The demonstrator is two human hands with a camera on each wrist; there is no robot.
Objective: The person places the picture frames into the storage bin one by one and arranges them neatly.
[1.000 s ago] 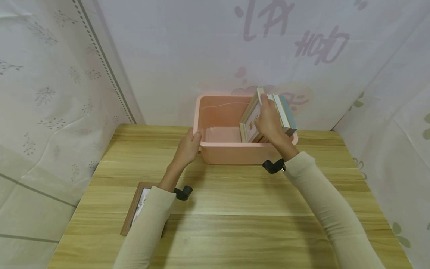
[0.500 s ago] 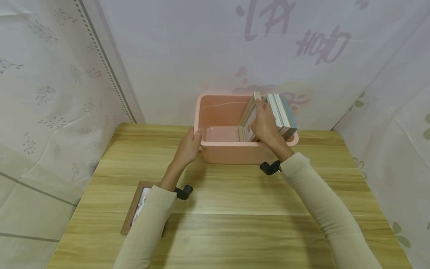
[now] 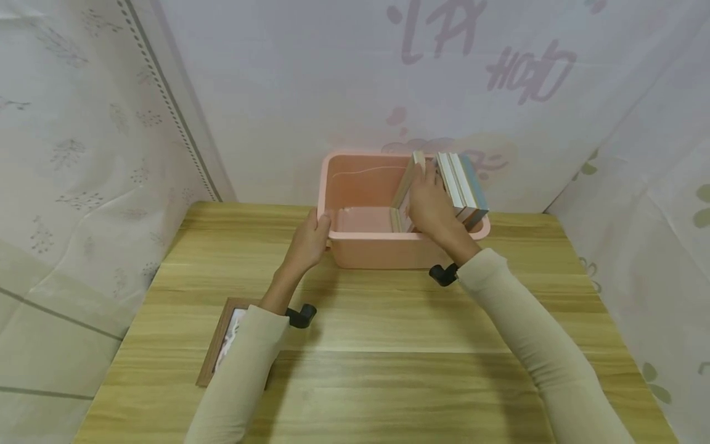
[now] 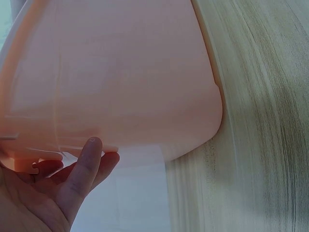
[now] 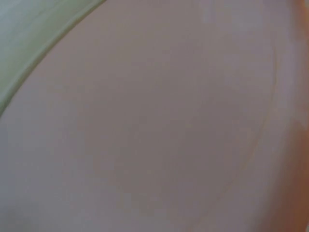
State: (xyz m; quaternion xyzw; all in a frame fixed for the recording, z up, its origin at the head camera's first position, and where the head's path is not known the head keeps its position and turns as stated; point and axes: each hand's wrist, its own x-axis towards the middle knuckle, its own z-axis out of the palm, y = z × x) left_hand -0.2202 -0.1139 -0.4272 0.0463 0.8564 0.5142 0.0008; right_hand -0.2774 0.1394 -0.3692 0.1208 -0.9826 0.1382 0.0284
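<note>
A pink plastic bin (image 3: 366, 251) stands at the back of the wooden table. My left hand (image 3: 310, 239) grips its left rim; in the left wrist view the left hand (image 4: 63, 188) has its thumb against the outer wall (image 4: 116, 72). My right hand (image 3: 431, 200) reaches into the right half of the bin and holds a light wood picture frame (image 3: 407, 182), fingers by its top edge. That frame stands tilted, its face largely covered by the hand. Right of it several frames with white and blue edges (image 3: 463, 179) lean together. The right wrist view shows mostly a blurred pale pink surface (image 5: 159, 121).
A brown picture frame (image 3: 217, 345) lies on the table (image 3: 388, 394) at the left, partly under the left sleeve (image 3: 238, 376). Printed cloth (image 3: 288, 92) hangs behind the bin and at both sides. The left half of the bin's floor (image 3: 363, 219) shows bare.
My right hand and the light wood frame have shifted a little left and down, widening the gap to the white-edged frames. My left hand stays on the rim.
</note>
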